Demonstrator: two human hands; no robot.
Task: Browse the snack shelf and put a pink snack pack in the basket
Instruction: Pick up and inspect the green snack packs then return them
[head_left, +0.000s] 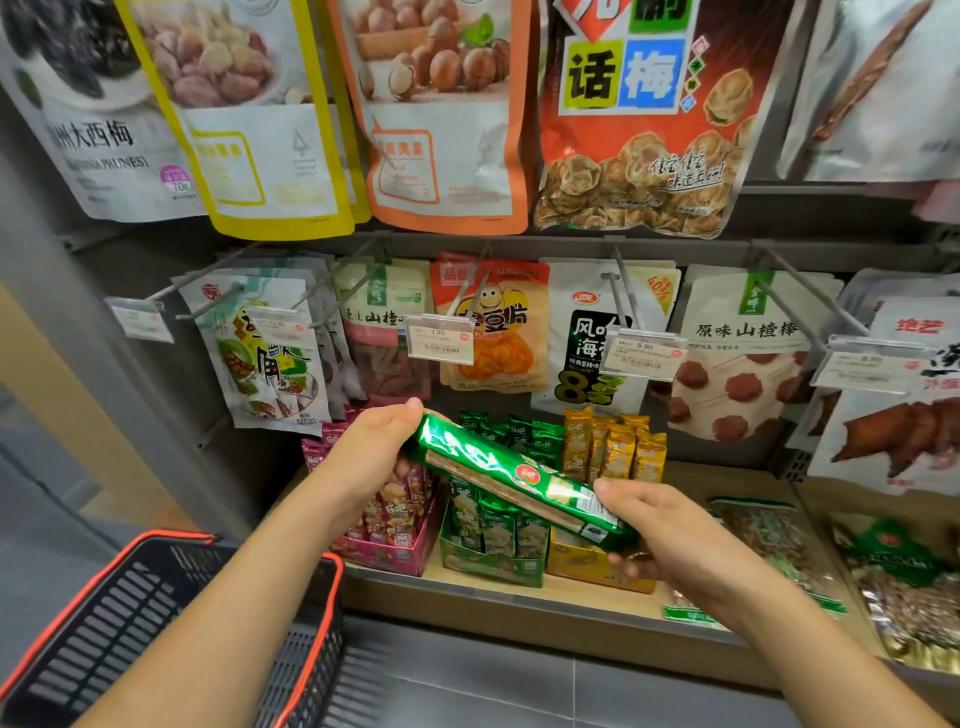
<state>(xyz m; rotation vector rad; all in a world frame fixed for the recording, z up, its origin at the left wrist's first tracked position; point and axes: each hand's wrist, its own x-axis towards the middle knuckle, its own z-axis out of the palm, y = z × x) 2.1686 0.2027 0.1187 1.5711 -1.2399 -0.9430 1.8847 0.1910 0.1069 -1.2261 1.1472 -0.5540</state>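
Both hands grasp one green snack pack (519, 478): the left hand (374, 452) holds its upper end, the right hand (675, 540) its lower end. This reads as browsing. Next, the green pack should go back and a pink snack pack (400, 512), just under its upper end, be taken. The basket (130, 613), below and left of it, is cut off. The left hand hides some pink packs.

Between left hand (370, 451) and right hand (675, 535), long pack (519, 475) over three boxes (488, 564) abreast on shelf (519, 603), beneath hanging pouches (493, 322); basket (119, 608) at lower left.
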